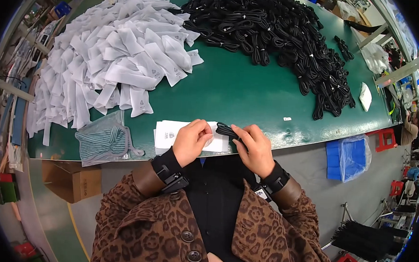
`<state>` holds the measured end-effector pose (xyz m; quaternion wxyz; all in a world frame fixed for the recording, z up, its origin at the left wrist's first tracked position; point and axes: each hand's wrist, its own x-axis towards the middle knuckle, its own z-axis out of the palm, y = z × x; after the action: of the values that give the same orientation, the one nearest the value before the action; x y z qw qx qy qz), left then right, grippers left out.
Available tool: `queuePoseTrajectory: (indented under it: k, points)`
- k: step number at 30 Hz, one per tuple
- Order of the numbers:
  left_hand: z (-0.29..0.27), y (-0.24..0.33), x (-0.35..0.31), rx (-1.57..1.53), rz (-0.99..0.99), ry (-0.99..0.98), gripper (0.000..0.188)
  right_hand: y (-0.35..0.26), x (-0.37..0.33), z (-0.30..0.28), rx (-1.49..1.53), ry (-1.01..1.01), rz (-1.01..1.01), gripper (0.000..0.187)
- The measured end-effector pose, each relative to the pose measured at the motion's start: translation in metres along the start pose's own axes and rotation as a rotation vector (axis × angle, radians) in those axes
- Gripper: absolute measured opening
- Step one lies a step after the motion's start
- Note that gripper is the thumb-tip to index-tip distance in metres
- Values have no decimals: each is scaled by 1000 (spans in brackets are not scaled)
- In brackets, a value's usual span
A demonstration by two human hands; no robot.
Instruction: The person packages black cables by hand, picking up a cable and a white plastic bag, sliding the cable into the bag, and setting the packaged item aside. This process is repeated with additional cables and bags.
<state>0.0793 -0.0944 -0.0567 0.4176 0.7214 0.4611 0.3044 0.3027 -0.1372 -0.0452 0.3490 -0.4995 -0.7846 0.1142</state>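
A short stack of flat white bags [165, 134] lies at the table's near edge in front of me. My left hand [192, 140] is closed in a pinch at the end of the top bag. Just to its right, my right hand [255, 148] grips a coiled black cable [225, 129] between thumb and fingers. One end of the cable bundle points left, over the right end of the bags. Whether the cable touches the bag's mouth I cannot tell.
A large heap of white bags [113, 53] covers the green table [221, 93] at left. Coiled black cables [273, 29] are piled at the far right. A clear bag with a striped knitted item [104, 141] lies near left. A blue bin [342, 158] stands beyond the right edge.
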Motion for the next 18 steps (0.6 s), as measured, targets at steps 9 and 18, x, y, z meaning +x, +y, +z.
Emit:
queuePoseTrajectory:
  k: [9,18]
  points:
    - [-7,0,-6,237,199,39,10,3,1,7,-31,12,22,41]
    - [-132,-36,-82,847,-1,608,29,21,-4,-2,-45,98,98,39]
